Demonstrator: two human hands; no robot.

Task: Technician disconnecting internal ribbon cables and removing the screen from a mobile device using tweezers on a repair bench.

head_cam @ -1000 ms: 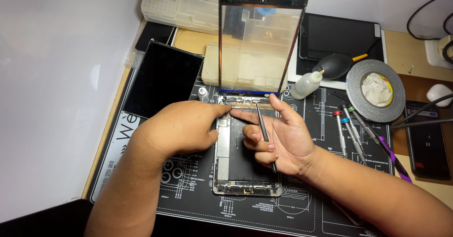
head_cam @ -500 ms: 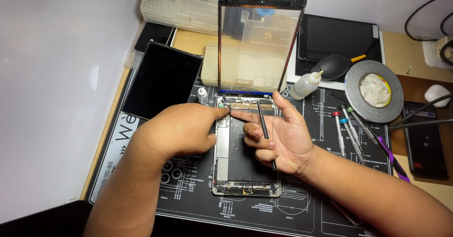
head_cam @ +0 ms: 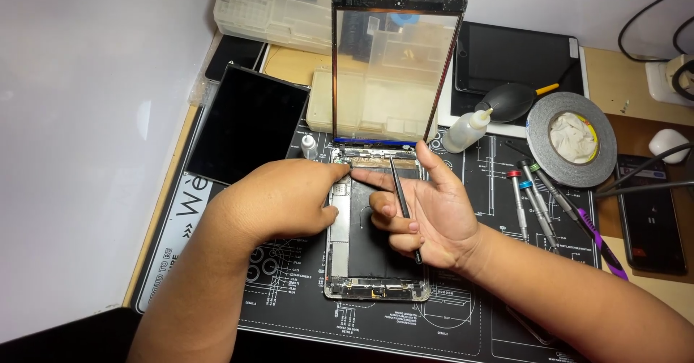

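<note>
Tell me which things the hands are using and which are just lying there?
In use:
- left hand, fingertips at the tablet's top edge
- right hand, holding tweezers
- opened tablet
- glass panel standing up behind it

Lying about:
- tape roll
- screwdrivers
- squeeze bottle
- air blower
- dark screen
- plastic boxes

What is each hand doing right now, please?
Left hand: closed, fingertips pressing on the opened tablet; nothing visibly held.
Right hand: holding tweezers, fingers partly spread.
</note>
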